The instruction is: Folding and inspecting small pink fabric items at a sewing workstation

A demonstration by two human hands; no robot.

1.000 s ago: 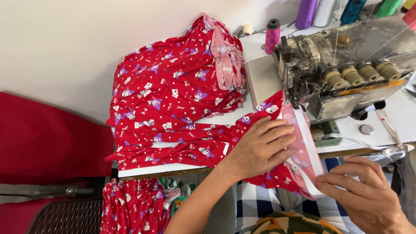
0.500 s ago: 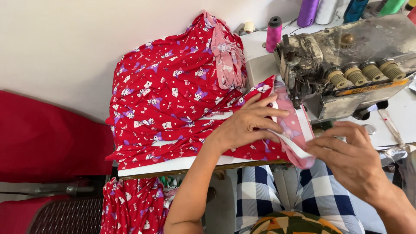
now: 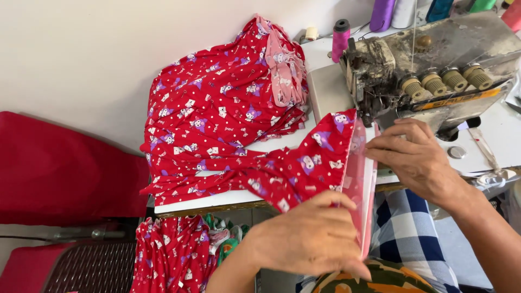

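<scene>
Two hands worked one red printed fabric piece (image 3: 304, 168), left hand (image 3: 309, 239) pinched its pink edge strip (image 3: 359, 184), right hand (image 3: 415, 160) gripped that strip beside grimy overlock machine (image 3: 434, 65), more red fabric (image 3: 217, 108) piled behind.

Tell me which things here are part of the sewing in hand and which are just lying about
In hand: red printed piece, left hand, right hand, sewing machine.
Lying about: stacked red garments, pink thread spool, purple cone.

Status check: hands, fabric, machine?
Left hand pinching the red printed fabric at its near edge. Right hand holds the edge by the sewing machine. Nothing in between.
</scene>
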